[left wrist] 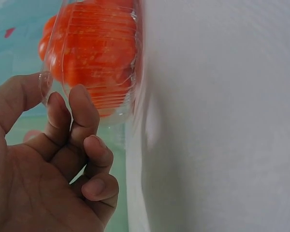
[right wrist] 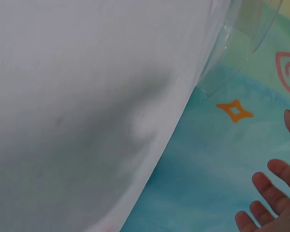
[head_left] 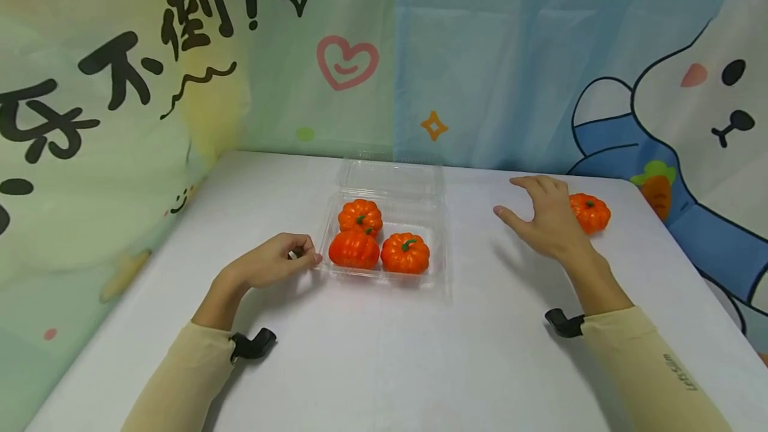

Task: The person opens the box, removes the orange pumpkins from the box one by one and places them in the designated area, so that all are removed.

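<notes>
Pumpkins number four in all, small and orange with green stems: three sit inside the clear plastic clamshell box [head_left: 441, 245], and one lies loose on the white table [head_left: 384, 365]. There is one box, and two hands work beside it.

Nearest the box's front left corner is the left hand [head_left: 273, 262]. Its fingers [left wrist: 82, 116] are curled, and together with the thumb they pinch the thin clear rim at that corner; the left wrist view shows the rim caught against the fingertips, with orange showing through the plastic wall.

Within the box, two pumpkins stand side by side along the front, the front left pumpkin [head_left: 354, 249] and the front right pumpkin [head_left: 405, 253]. The rear pumpkin [head_left: 360, 216] sits just behind the front left one. All three stand upright, stems pointing up. The box's lid [head_left: 393, 175] is hinged open and lies back on the table beyond the tray, so the box's long axis runs away from the person.

Well to the right of the box, the right hand [head_left: 543, 215] hovers palm down, fingers straight and spread, holding nothing. The loose pumpkin [head_left: 591, 212] sits just beyond it on the side away from the box, upright, partly hidden by the hand.
</notes>
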`<state>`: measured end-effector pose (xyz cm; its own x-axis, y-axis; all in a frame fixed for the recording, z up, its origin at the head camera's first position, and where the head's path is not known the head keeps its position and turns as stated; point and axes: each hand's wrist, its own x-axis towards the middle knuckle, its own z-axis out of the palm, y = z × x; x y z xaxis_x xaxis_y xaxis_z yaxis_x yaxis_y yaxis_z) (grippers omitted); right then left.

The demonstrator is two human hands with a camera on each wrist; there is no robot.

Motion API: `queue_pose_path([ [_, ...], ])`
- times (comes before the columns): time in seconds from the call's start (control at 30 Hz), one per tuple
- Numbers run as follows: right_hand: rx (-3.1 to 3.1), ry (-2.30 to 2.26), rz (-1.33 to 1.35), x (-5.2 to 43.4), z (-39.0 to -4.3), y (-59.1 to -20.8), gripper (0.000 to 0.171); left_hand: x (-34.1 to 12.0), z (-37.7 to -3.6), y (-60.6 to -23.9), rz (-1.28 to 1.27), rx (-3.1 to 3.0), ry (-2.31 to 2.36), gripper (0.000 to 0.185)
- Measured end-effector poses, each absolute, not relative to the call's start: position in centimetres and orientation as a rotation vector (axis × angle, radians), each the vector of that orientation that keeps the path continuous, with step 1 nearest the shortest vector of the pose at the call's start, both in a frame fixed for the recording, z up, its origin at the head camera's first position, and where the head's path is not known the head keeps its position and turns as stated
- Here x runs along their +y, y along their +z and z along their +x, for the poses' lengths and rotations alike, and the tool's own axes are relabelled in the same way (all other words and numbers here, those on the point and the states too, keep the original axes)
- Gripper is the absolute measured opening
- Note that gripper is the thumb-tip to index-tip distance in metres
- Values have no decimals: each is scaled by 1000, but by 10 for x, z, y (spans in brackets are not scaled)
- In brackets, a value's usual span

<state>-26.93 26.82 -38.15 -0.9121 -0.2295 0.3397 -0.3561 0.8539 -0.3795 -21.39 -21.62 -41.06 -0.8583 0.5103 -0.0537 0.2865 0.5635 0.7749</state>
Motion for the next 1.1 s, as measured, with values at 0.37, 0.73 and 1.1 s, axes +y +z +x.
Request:
queue_pose_path([
  [0.37, -2678, 724, 739, 239, -265, -389, 60, -213, -213, -409, 639, 2530, 1155, 18],
  [0.73, -2665, 779, 933, 214, -258, -398, 65, -212, -216, -408, 675, 2536, 1138, 18],
  [1.1, -2727, 851, 1101, 198, -254, -395, 73, -210, -213, -405, 635, 2531, 1124, 15],
])
